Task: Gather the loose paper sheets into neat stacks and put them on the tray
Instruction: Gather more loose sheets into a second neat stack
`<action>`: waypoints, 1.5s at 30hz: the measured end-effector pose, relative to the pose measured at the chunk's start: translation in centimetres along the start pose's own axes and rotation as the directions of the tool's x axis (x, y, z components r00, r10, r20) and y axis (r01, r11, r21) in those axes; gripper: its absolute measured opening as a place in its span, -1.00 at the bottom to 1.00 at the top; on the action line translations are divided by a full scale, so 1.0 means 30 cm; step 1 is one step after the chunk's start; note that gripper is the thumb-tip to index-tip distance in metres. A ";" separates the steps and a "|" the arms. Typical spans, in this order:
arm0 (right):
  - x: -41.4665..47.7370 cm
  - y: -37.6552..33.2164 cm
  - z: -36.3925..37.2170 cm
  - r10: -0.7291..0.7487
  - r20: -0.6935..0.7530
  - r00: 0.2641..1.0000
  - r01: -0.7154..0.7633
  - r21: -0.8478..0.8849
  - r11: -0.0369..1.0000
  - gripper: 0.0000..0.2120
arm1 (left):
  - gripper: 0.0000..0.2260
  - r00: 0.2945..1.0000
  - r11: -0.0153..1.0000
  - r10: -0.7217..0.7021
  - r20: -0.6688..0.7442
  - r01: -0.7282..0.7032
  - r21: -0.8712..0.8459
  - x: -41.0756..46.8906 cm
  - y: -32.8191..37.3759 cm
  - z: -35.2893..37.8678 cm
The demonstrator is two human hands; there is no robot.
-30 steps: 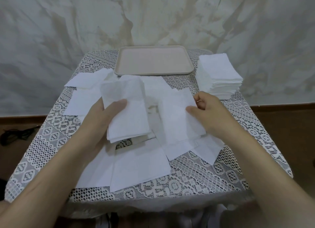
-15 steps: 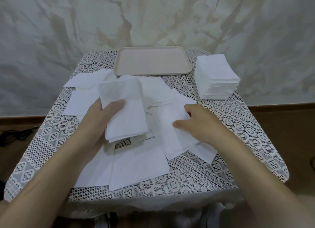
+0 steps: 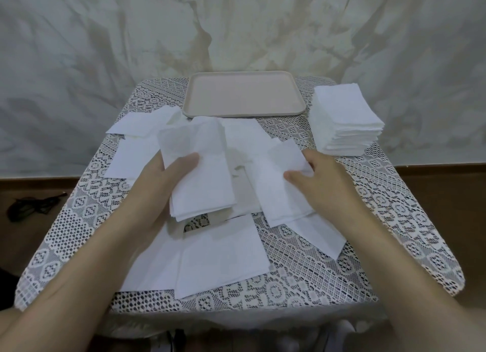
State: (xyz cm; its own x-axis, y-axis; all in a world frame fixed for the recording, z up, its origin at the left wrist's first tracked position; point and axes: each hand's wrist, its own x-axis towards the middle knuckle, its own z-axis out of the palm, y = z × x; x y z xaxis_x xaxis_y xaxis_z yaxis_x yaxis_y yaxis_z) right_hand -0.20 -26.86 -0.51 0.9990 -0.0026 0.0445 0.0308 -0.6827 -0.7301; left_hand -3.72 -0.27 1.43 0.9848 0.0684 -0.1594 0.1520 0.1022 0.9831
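Head cam, looking down at the tabletop, which has a lace cloth over it. The two hands are apart, each clamped on paper. The left hand grips a small bundle of sheets, thumb pressed on top, with the bundle lifted a bit off the pile. The right hand pinches a single sheet by its right edge, just beside the bundle. More loose sheets lie scattered and overlapping around the middle and left of the tabletop. The pinkish tray sits at the far edge with no paper on it. A tall stack stands just right of the tray. A dark cable lies on the floor at left.
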 end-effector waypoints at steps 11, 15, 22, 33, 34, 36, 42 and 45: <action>0.026 -0.009 -0.086 0.013 0.189 0.982 -0.102 0.469 0.877 -0.82 | -0.72 1.000 1.000 -0.005 -0.002 0.005 0.008 0.007 -0.003 0.009; 0.028 0.012 -0.043 -0.006 0.190 0.982 -0.055 0.311 0.949 -0.84 | -0.71 1.000 1.000 -0.008 -0.011 0.008 0.006 0.004 -0.002 0.007; 0.026 0.012 -0.017 0.003 0.107 0.994 -0.017 0.129 0.991 -0.71 | -0.71 1.000 1.000 -0.004 -0.016 0.004 -0.010 0.003 -0.003 0.008; 0.033 0.019 0.004 0.071 0.116 0.991 -0.086 0.133 0.987 -0.82 | -0.71 1.000 1.000 0.009 0.005 -0.009 -0.003 0.004 -0.005 0.012; 0.034 0.018 0.007 0.064 0.114 0.991 -0.078 0.123 0.989 -0.80 | -0.71 1.000 1.000 0.012 0.006 -0.012 -0.001 0.004 -0.006 0.011; 0.035 0.011 0.012 0.048 0.104 0.993 -0.058 0.095 0.994 -0.75 | -0.71 1.000 1.000 0.015 0.009 -0.015 0.002 0.004 -0.006 0.010; 0.034 -0.004 -0.002 0.047 0.070 0.996 -0.050 0.045 0.998 -0.86 | -0.72 1.000 1.000 0.020 0.015 -0.020 0.000 0.004 -0.007 0.009; 0.033 -0.005 0.004 0.069 0.108 0.992 -0.066 -0.030 0.997 -0.77 | -0.72 1.000 1.000 0.018 0.017 -0.018 -0.006 0.003 -0.006 0.010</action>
State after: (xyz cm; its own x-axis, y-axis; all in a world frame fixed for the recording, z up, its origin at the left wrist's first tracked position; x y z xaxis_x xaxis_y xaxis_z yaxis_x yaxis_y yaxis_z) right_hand 0.79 -26.68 -0.45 0.9964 0.0293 -0.0798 -0.0362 -0.7027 -0.7106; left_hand -3.63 -0.57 1.27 0.9887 0.0536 -0.1403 0.1341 0.1065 0.9852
